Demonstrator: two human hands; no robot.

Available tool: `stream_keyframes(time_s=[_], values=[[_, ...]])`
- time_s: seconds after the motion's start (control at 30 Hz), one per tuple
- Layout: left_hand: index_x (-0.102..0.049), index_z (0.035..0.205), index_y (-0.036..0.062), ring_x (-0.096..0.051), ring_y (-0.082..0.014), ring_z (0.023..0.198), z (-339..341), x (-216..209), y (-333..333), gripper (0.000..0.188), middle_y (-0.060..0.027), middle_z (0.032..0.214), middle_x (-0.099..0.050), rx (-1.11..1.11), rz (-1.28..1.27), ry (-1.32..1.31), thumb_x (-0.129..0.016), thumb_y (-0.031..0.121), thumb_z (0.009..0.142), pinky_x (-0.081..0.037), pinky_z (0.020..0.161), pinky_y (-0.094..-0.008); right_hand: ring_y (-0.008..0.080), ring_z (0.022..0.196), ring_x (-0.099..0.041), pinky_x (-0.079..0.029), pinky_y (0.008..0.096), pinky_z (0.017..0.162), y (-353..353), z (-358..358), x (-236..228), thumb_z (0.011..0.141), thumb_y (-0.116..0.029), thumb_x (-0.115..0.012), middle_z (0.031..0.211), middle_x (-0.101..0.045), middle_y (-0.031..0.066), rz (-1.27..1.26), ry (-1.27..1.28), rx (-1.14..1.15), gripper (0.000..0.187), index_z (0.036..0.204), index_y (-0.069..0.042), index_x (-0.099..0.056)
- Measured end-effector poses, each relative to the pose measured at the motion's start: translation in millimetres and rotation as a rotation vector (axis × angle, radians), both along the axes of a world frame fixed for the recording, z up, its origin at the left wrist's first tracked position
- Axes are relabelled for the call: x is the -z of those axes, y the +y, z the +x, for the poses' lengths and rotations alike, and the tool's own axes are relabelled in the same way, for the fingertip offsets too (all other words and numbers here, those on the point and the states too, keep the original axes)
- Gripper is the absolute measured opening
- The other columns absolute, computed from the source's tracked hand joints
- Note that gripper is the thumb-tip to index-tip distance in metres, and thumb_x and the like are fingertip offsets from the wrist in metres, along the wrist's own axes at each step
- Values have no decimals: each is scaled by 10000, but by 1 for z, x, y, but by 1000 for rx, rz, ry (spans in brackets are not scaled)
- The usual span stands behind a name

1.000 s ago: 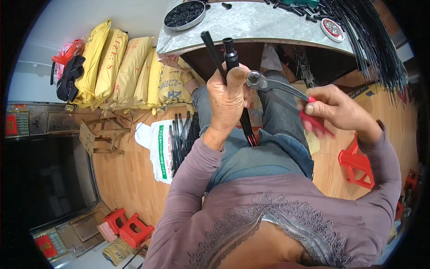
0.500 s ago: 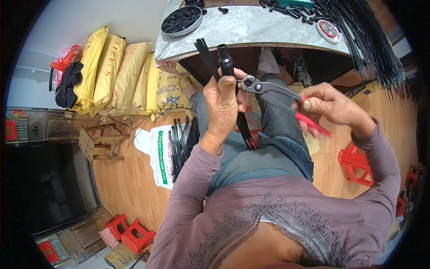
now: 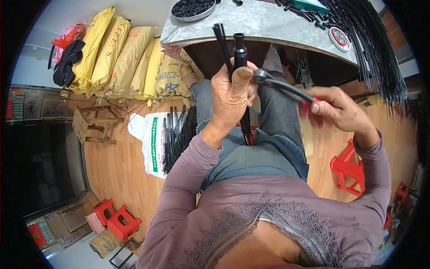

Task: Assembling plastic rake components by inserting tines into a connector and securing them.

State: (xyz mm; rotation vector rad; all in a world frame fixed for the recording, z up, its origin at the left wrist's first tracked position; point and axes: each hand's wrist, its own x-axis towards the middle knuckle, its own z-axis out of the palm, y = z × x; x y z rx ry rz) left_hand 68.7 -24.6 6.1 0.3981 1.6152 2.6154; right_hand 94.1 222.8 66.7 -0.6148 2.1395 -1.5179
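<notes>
My left hand (image 3: 228, 96) is closed around a bundle of thin black rods (image 3: 222, 42) and a black tubular handle (image 3: 240, 54) standing upright beside them. Below that hand the rods run down toward my lap, with reddish ends showing. In my right hand (image 3: 342, 110) is a pair of pincers (image 3: 291, 86) with dark metal arms and red grips. Their rounded head lies close beside my left thumb, and I cannot tell whether it touches anything. The right fingers are partly blurred.
Ahead is a grey marble-patterned table (image 3: 255, 20). On it are a round tray of small black parts (image 3: 192, 10), a small round dish (image 3: 339, 38) and a long bundle of black rods (image 3: 371, 45). Yellow sacks (image 3: 114, 58) lean on the left wall; a red stool (image 3: 348, 168) stands right.
The pincers have turned, so their arms now overlap in view where the grips were spread apart before. The left hand keeps its hold. The whole view has shifted slightly.
</notes>
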Motion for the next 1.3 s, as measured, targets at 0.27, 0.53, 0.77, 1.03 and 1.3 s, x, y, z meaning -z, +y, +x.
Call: stream_keyframes(time_s=[0.27, 0.53, 0.77, 1.03, 1.3], values=[[-581, 877, 18, -453, -38, 448, 4, -5, 4, 491, 20, 619, -482, 38, -21, 10, -665, 500, 840, -341, 392, -199, 161, 332, -509, -402, 265, 305, 5, 13, 28, 857, -277, -685, 525, -527, 64, -346, -881, -184, 330, 841, -18, -481], [-578, 876, 5, -425, -32, 438, -4, 2, -1, 539, 30, 554, -438, 19, -19, 7, -568, 544, 888, -336, 398, -191, 172, 578, -478, -425, 300, 577, -15, 4, 7, 835, -90, -579, 645, -526, 80, 295, 305, -3, 324, 1139, 16, -539], [-572, 899, -4, -423, -46, 439, -9, 2, -5, 582, 19, 546, -437, 124, 2, -31, -508, 574, 909, -336, 400, -199, 114, 569, -584, -465, 239, 487, -36, 15, 7, 980, -299, -525, 696, -583, 39, -56, -603, -36, 365, 1159, 16, -562], [-571, 913, -7, -419, -59, 436, -13, 1, -8, 598, 15, 545, -432, 178, 28, -77, -510, 588, 900, -344, 404, -209, 119, 569, -591, -488, 237, 521, -30, 4, 4, 976, -322, -527, 718, -584, 48, -37, -622, -73, 417, 1187, 37, -530], [-575, 894, -7, -417, -56, 435, -13, 1, -6, 628, 19, 543, -425, 215, 8, -77, -502, 617, 884, -342, 396, -213, 102, 498, -540, -436, 237, 453, -35, 9, 8, 992, -377, -483, 598, -513, 18, 46, -535, -57, 379, 962, -10, -573]])
